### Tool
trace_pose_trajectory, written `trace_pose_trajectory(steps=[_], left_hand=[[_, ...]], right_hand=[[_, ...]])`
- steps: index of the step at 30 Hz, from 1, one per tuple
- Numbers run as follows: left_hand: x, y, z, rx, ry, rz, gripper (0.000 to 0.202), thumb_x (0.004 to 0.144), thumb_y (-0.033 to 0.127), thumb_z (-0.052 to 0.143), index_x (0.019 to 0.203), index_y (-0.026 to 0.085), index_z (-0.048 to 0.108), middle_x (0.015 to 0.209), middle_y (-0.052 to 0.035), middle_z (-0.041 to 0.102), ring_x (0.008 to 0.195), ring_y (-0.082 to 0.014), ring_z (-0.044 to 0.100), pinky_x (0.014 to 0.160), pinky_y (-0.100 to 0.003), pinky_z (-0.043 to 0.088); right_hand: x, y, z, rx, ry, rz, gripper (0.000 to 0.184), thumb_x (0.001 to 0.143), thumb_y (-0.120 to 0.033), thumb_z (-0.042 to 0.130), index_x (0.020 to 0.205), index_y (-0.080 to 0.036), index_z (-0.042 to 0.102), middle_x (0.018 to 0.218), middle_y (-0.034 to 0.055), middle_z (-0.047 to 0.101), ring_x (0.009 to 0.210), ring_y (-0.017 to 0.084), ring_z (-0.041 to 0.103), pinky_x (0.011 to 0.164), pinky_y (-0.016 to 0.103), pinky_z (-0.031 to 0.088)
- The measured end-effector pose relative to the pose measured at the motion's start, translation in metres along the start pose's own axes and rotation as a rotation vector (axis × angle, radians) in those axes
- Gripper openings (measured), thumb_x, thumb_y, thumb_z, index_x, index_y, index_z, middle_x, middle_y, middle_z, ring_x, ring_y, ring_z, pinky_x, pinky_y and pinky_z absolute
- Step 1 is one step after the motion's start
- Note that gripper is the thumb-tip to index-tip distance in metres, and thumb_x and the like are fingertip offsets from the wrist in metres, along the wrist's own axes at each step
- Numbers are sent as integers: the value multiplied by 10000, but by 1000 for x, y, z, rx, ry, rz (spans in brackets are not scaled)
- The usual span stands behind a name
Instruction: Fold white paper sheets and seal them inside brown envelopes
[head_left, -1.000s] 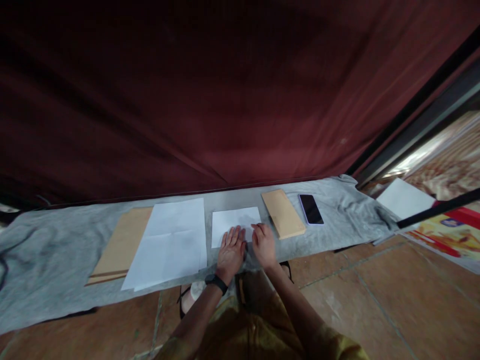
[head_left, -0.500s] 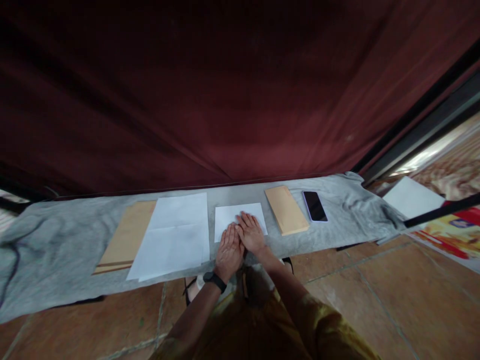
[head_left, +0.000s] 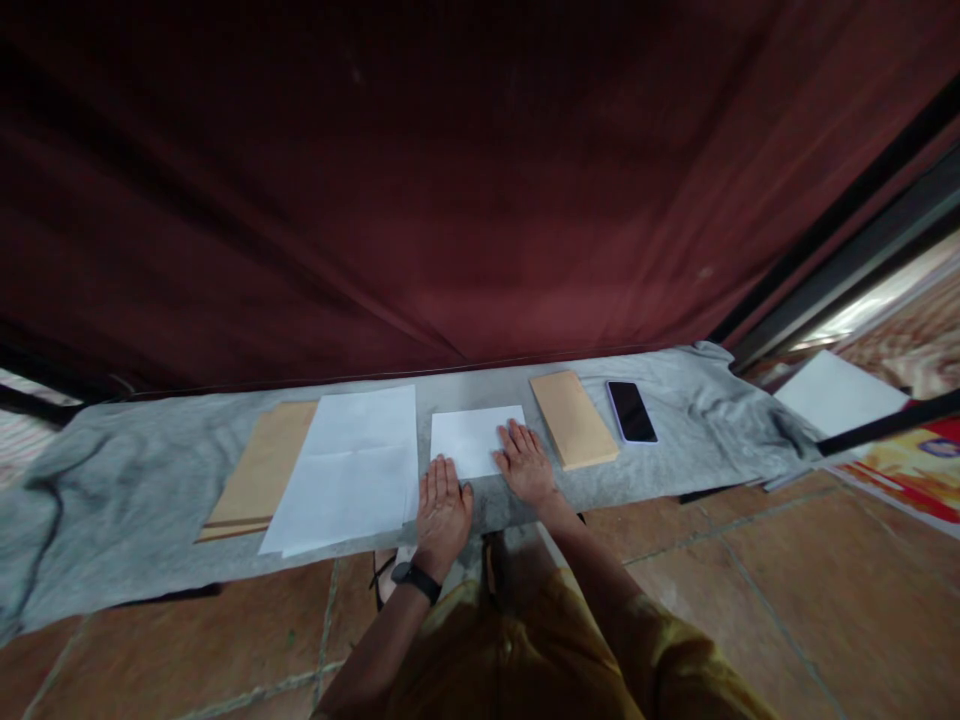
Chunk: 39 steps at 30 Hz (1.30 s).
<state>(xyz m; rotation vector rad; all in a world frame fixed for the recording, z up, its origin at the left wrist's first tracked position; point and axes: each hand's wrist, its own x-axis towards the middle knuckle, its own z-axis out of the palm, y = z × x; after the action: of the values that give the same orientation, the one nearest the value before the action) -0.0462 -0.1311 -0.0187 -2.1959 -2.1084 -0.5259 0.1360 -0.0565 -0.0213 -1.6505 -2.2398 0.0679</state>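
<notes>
A small folded white sheet (head_left: 474, 439) lies on a grey cloth (head_left: 142, 490) spread over the floor. My left hand (head_left: 441, 510) lies flat and open at the sheet's near left corner, a black watch on its wrist. My right hand (head_left: 527, 465) rests flat with fingers spread on the sheet's near right corner. Neither hand holds anything.
Left of the sheet lie larger white papers (head_left: 349, 465) over brown envelopes (head_left: 259, 468). To the right sit a smaller brown envelope (head_left: 572, 419) and a dark phone (head_left: 631, 411). A maroon curtain hangs behind. More white paper (head_left: 838, 393) lies far right on the tiled floor.
My hands, pressed together on the middle of the sheet half a second ago, have slid apart to its near corners, the left one moving left and back.
</notes>
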Motion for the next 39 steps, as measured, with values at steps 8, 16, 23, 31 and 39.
trace_pose_trajectory(steps=[8, 16, 23, 31, 39], left_hand=[[67, 36, 5, -38, -76, 137, 620, 981, 228, 348, 1573, 60, 266, 1635, -171, 308, 1548, -264, 198, 1252, -498, 233], [98, 33, 37, -69, -146, 108, 605, 1019, 369, 317, 1574, 129, 313, 1606, -138, 379, 1531, -259, 260, 1248, -506, 220], [92, 7, 30, -1, -89, -18, 643, 1023, 418, 335, 1550, 50, 329, 1616, -194, 332, 1535, -278, 240, 1248, -480, 217], [73, 2, 29, 28, 7, -102, 585, 1028, 329, 303, 1535, 39, 342, 1600, -206, 362, 1527, -282, 261, 1227, -489, 269], [57, -1, 19, 22, 4, -106, 579, 1023, 300, 308, 1528, 20, 346, 1601, -213, 356, 1522, -289, 275, 1233, -491, 260]], right_hand=[[0, 1, 0, 16, -18, -9, 537, 1040, -359, 424, 1543, -172, 400, 1614, 140, 350, 1500, 284, 328, 1207, 497, 271], [-1, 2, 1, -22, -3, -39, 518, 1037, -319, 411, 1525, -148, 432, 1609, 155, 361, 1488, 296, 344, 1205, 493, 264], [0, 0, -3, -26, -2, -18, 534, 1058, -395, 385, 1543, -173, 403, 1605, 138, 378, 1476, 290, 358, 1201, 489, 264], [-2, -1, -1, -48, 29, -6, 523, 1053, -385, 411, 1539, -193, 414, 1620, 148, 346, 1475, 304, 355, 1184, 502, 279], [-2, 1, 5, -69, 56, 5, 523, 1048, -376, 402, 1533, -182, 427, 1604, 159, 370, 1453, 313, 393, 1172, 502, 289]])
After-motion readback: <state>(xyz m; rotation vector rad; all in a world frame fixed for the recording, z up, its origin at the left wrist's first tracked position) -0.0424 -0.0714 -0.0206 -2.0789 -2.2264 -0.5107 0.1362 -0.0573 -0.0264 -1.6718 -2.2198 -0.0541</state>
